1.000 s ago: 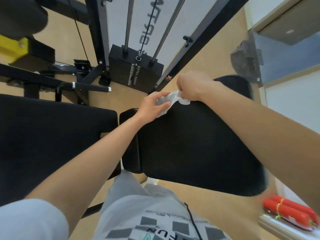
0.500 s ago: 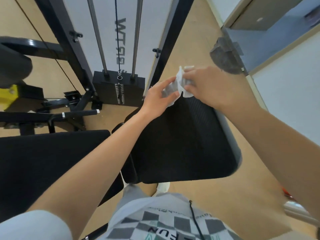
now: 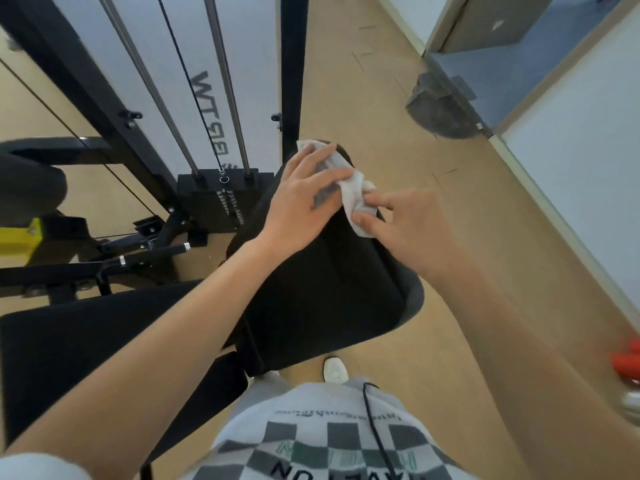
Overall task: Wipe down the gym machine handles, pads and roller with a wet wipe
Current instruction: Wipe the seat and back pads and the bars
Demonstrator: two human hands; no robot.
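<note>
Pad-wiping step: left hand [image 3: 304, 199] pressed flat, fingers spread, on wet wipe [image 3: 353, 199] at black pad's [image 3: 329, 289] far end; right hand [image 3: 408, 223] pinched its corner. Next probably: sweep nearward.

the wet wipe [image 3: 356, 202] is white, shaded grey in its creases. the pad [image 3: 329, 289] is plain black, and so is the wider seat pad [image 3: 86, 348]. the frame [image 3: 294, 64] is black, the weight stack [image 3: 207, 202] is black too, and the guide rods [image 3: 227, 81] are silver-grey. the panel [image 3: 252, 46] is white with dark lettering. the handle [image 3: 156, 253] is black with silver rings. the bracket [image 3: 15, 237] is yellow. the floor [image 3: 363, 98] is light tan wood. the shirt [image 3: 311, 427] is pale grey with a checker pattern of dark grey and white squares, crossed by green and black letters. the shoe [image 3: 335, 370] is white. a blurred object [image 3: 627, 363] is red.
</note>
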